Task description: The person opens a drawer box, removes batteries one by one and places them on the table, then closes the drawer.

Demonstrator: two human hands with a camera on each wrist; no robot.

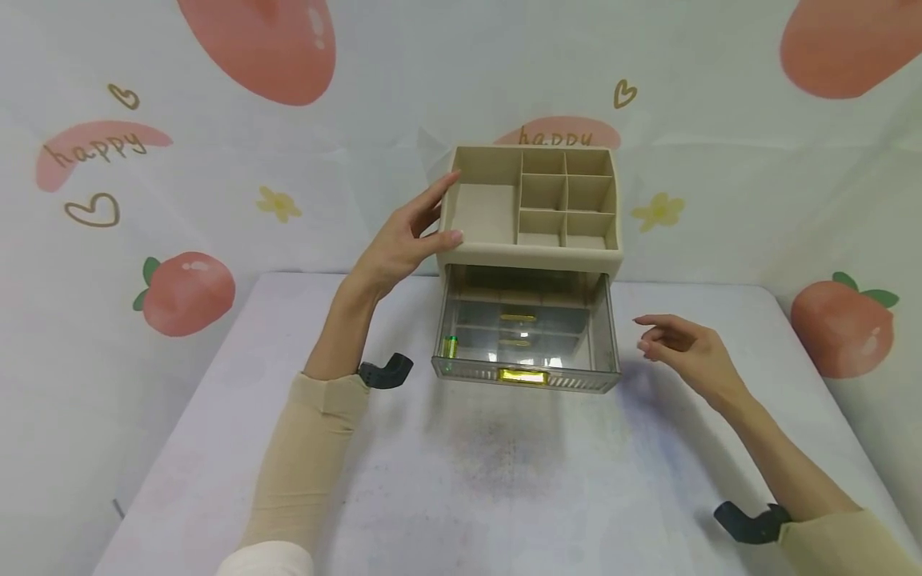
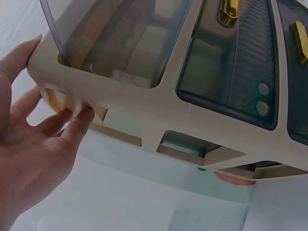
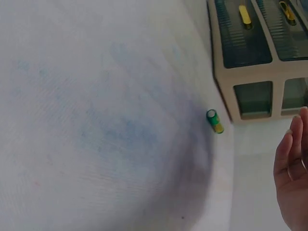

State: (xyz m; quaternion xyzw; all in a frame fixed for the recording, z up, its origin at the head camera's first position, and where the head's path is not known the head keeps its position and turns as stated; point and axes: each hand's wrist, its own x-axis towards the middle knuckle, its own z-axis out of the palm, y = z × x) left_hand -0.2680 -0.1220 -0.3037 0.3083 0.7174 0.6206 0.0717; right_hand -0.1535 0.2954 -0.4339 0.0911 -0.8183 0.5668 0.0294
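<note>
Left grip (image 1: pixel 398 242) pinching the beige organizer (image 1: pixel 533 257) standing to its right, extended drawer (image 1: pixel 579 382) projecting below that grip, right grip (image 1: pixel 695 358) hanging spread, green battery (image 3: pixel 215 121) resting on the surface (image 3: pixel 96 120) near right grip

Head view's lit pretty evenly, kinda soft. Some glare is thrown off the gold handle (image 1: pixel 523 376) down and right of the left fingers (image 1: pixel 436 192), and a blurry-edged shadow is cast on the desk (image 1: pixel 403 496) below the right fingers (image 1: pixel 670 324). Both wrist shots are rendered dimmer, greyer and softer.
</note>
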